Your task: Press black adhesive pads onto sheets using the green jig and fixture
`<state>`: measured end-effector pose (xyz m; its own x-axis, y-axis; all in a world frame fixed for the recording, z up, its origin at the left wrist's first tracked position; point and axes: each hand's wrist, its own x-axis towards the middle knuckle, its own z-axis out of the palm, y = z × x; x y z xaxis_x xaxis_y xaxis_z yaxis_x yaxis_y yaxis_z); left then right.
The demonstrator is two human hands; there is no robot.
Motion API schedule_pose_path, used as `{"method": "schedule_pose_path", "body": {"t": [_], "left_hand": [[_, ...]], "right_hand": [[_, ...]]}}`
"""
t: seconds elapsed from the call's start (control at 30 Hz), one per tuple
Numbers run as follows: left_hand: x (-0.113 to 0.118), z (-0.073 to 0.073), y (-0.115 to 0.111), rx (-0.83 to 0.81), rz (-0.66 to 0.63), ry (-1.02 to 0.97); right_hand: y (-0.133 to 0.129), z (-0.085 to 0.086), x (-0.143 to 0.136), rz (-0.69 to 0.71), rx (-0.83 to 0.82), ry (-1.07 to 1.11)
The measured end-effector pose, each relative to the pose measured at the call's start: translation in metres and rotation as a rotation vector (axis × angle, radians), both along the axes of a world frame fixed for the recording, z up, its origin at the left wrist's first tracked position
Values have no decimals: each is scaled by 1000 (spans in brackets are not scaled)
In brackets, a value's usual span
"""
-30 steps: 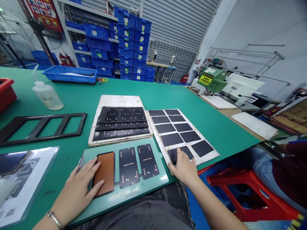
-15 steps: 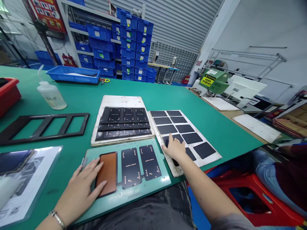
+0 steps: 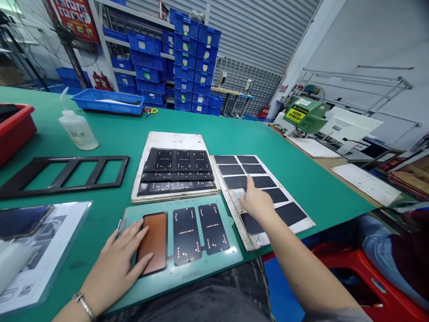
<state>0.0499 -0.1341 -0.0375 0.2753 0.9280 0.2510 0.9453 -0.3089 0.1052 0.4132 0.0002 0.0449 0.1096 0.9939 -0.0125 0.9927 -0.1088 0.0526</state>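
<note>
My left hand (image 3: 115, 264) lies with fingers spread on the left side of a green fixture plate (image 3: 187, 270), touching a brown rectangular panel (image 3: 154, 243) with a dark rim. Two black panels with copper-coloured dots (image 3: 186, 236) sit beside it in the plate. Over a white board (image 3: 246, 239) on the right, my right hand (image 3: 259, 201) is bent, index finger outstretched and thumb below. It appears to pinch a black panel, mostly hidden by the hand. Plain black panels (image 3: 291, 213) lie in two columns around it.
Dotted black sheets (image 3: 177, 174) overlap on another white board (image 3: 174, 139). A black frame (image 3: 63, 174), a squeeze bottle (image 3: 78, 129), a blue tray (image 3: 107, 102), a red bin (image 3: 15, 132) and scissors (image 3: 150, 111) are on the green table. A person sits at the right edge.
My right hand has shifted slightly up and right. A black panel that lay under its fingers no longer shows there, leaving bare white board. My left hand stays on the brown panel.
</note>
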Motion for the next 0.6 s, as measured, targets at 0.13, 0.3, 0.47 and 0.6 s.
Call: {"method": "schedule_pose_path", "body": {"t": [0.13, 0.3, 0.47, 0.6], "left_hand": [[2, 5, -1, -34, 12, 25], [8, 11, -5, -134, 21, 37], [13, 17, -6, -265, 27, 19], [5, 20, -15, -348, 64, 25]], "right_hand": [[8, 29, 31, -73, 138, 65], [10, 38, 43, -26, 335, 515], [-1, 21, -30, 298, 91, 1278], [-12, -4, -107, 381, -173, 1500]]}}
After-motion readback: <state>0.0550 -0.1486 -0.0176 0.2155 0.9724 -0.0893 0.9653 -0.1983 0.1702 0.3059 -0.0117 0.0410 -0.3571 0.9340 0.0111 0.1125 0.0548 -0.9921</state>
